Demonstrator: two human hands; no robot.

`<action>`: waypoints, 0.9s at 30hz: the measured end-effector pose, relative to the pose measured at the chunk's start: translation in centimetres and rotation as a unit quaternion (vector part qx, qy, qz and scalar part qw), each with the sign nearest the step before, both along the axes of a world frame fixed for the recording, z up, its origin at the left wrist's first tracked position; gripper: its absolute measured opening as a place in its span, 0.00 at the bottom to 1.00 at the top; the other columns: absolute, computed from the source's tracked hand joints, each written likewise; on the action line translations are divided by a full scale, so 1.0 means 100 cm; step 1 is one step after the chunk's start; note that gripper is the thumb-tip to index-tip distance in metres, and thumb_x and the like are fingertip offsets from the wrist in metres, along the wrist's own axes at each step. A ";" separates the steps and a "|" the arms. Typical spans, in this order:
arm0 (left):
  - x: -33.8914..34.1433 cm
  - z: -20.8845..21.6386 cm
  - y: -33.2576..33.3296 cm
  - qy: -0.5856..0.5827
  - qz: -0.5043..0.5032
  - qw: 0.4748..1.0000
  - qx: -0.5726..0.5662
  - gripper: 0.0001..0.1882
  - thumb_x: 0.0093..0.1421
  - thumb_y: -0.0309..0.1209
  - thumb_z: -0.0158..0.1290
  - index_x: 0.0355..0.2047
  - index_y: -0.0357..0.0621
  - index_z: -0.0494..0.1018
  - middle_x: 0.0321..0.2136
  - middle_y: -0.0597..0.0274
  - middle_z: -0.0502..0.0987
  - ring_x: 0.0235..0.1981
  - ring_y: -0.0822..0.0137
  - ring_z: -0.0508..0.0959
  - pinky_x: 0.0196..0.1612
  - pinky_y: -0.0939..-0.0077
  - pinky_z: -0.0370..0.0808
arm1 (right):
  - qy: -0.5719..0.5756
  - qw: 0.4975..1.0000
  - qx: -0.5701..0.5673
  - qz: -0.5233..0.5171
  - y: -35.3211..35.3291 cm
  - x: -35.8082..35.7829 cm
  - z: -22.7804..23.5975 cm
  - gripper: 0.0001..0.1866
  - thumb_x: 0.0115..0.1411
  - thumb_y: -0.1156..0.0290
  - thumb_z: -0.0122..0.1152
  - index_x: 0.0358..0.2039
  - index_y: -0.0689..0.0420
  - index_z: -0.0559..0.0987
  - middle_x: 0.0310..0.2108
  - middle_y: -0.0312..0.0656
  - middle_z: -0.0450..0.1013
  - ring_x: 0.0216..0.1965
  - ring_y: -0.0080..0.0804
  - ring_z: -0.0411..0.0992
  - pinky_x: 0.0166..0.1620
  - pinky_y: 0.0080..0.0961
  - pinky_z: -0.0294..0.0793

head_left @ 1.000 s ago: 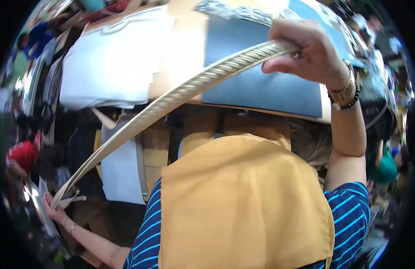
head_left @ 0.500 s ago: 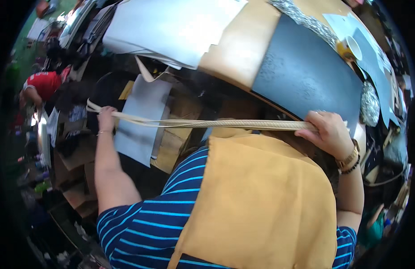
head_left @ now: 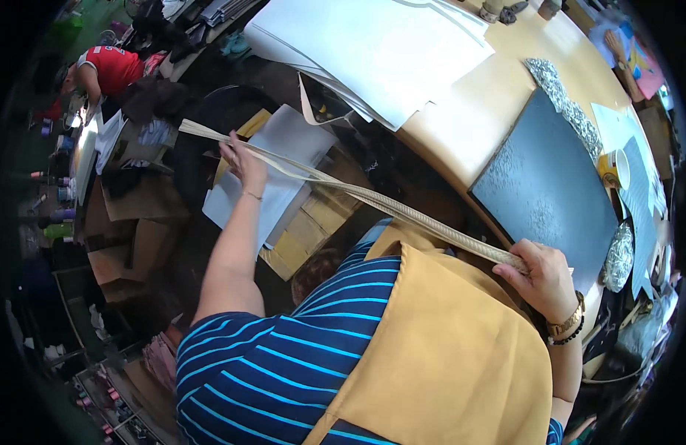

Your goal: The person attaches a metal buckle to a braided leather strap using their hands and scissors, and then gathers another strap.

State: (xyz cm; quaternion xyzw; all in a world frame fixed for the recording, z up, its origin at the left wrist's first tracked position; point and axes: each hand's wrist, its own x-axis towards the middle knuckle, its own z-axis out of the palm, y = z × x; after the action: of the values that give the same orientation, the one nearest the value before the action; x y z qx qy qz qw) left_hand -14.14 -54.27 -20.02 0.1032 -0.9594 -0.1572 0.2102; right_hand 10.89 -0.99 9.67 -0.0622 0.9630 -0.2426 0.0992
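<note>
A long bundle of beige braided straps stretches diagonally in front of my body. My right hand is closed around its near right end, beside the dark board. At the far left, my left hand has its fingers about the straps close to their loose ends, which stick out past it. Between the hands the straps split slightly into separate strands toward the left. White sheets and a yellowish cardboard piece lie below my left hand.
On the wooden table are a stack of white sheets, a dark board, crumpled foil and a yellow-and-white cup. Cardboard boxes stand at left. A person in red is at the upper left.
The view has shifted and turned. The straps now slope down from left to right instead of lying nearly level. My left hand is higher, its fingers straighter; my right hand is lower.
</note>
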 end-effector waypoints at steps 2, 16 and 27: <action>0.013 -0.032 0.009 0.097 0.100 0.911 0.388 0.46 0.64 0.35 0.50 0.72 0.45 0.32 0.72 0.43 0.37 0.72 0.50 0.46 0.71 0.50 0.47 | 0.007 0.999 -0.023 0.024 -0.011 -0.009 0.004 0.18 0.54 0.57 0.71 0.28 0.57 0.75 0.22 0.45 0.73 0.25 0.46 0.75 0.29 0.36 0.74; -0.025 -0.032 -0.009 -0.068 0.044 0.525 0.847 0.10 0.61 0.38 0.58 0.37 0.47 0.73 0.33 0.65 0.77 0.37 0.65 0.78 0.48 0.68 0.76 | 0.001 0.958 -0.279 0.065 0.012 -0.016 0.064 0.28 0.44 0.45 0.78 0.23 0.58 0.76 0.15 0.36 0.68 0.15 0.29 0.67 0.20 0.24 0.61; -0.038 0.105 -0.256 0.190 0.088 0.676 0.706 0.09 0.64 0.35 0.59 0.40 0.47 0.74 0.25 0.68 0.73 0.27 0.74 0.75 0.33 0.75 0.77 | -0.032 0.997 -0.068 0.017 -0.012 -0.018 0.000 0.13 0.49 0.68 0.74 0.28 0.57 0.77 0.22 0.46 0.74 0.23 0.45 0.73 0.28 0.36 0.73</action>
State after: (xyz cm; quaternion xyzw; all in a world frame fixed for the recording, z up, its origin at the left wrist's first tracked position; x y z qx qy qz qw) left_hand -17.97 -79.82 -9.51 0.2724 -0.4888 -0.7852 0.2652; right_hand 9.12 -2.15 9.62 -0.0774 0.9393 -0.3078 0.1301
